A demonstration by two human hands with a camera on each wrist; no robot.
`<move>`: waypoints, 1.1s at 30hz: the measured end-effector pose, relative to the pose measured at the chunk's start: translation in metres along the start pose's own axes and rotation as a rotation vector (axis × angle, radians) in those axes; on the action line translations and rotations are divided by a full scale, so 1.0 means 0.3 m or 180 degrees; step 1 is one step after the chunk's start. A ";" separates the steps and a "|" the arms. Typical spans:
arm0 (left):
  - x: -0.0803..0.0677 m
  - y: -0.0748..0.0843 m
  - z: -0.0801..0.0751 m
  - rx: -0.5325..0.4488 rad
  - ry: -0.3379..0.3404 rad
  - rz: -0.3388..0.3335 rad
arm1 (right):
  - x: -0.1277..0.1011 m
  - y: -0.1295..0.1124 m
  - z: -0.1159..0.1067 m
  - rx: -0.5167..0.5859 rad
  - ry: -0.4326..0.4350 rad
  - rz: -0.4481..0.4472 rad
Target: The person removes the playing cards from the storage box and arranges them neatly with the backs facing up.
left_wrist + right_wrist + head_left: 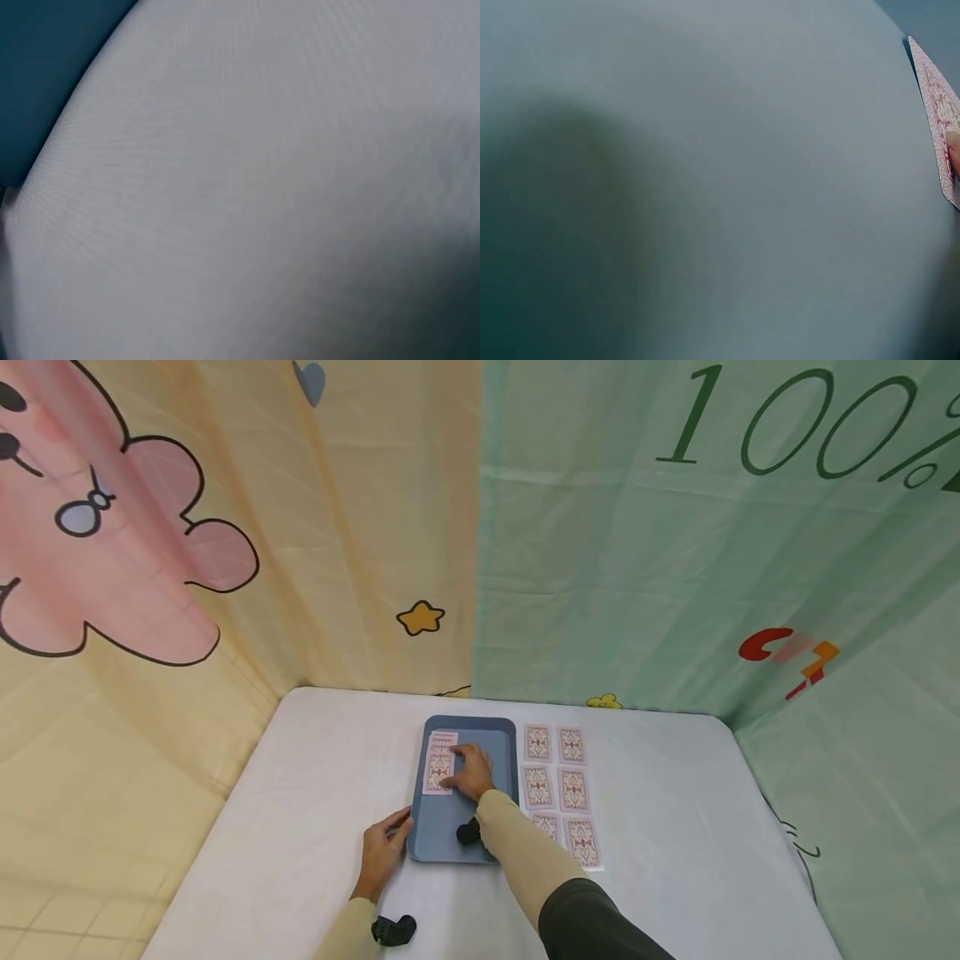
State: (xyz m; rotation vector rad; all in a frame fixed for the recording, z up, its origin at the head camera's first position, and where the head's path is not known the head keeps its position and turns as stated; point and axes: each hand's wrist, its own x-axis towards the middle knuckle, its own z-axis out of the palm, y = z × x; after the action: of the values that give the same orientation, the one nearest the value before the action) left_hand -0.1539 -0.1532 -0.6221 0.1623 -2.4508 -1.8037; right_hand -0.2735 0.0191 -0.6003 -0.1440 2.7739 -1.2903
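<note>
The overlapping cards (pixel 437 767) lay backs up at the upper left of the blue tray (pixel 438 842). Your right grip (pixel 474 774) touched them with thumb and fingers; whether it pinched one could not be told. Your left grip (pixel 381 853), fingers extended, touched the tray's left side. Six more cards (pixel 573 789) lay on the white table (pixel 675 827), right of the tray.

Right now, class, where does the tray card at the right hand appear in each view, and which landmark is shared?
Head: card below centre, slightly left, in the tray.
Left wrist: not in it.
Right wrist: card at the right edge, mostly upper half, partly cut off.
Landmark: right hand, touching the card in head and right wrist; absent from left wrist.
</note>
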 end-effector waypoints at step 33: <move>-0.001 -0.008 0.003 0.0152 0.0060 0.0099 | -0.033 0.009 -0.047 0.1225 0.0127 0.0064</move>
State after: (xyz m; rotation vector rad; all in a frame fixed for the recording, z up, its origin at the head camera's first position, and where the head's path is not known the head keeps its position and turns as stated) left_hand -0.1536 -0.1529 -0.6248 0.1433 -2.4707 -1.7242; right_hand -0.2655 0.0328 -0.5931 -0.0649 2.4877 -1.8042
